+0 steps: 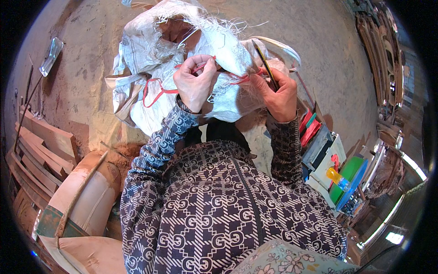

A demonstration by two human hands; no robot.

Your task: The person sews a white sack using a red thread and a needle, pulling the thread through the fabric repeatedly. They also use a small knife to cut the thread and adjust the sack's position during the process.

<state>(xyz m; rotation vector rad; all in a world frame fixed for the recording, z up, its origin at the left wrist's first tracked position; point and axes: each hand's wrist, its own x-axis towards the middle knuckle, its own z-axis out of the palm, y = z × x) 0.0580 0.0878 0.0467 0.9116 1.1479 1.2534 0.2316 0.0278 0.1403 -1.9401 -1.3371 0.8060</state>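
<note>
In the upper middle of the frame the person bends over a white woven sack (150,68) that lies crumpled on the dirt floor (86,68), its frayed mouth turned up toward the top edge. The left hand (195,82) is curled shut, thumb and fingers pinching a red cord (200,67) at the sack's gathered opening. The right hand (278,93) is closed around a thin dark tool (263,61), most likely a blade or a long needle; I cannot tell which. The cord shows again as a loop on the left side of the sack.

To my eye the work here is on the cord at the sack's mouth. Done well, the left hand would keep the cord taut and its fingers clear of the tool's tip, while the right works in short, controlled strokes so the loose white fibres do not snag.

The tool's long axis runs on a slant, from the right hand up and to the left, its free end pointing toward the top of the frame. The cord between the hands runs roughly across the frame.

Stacked wooden boards (41,150) lie at the left, a tan sack (86,196) at lower left, and a green plate (351,176) at lower right.
</note>
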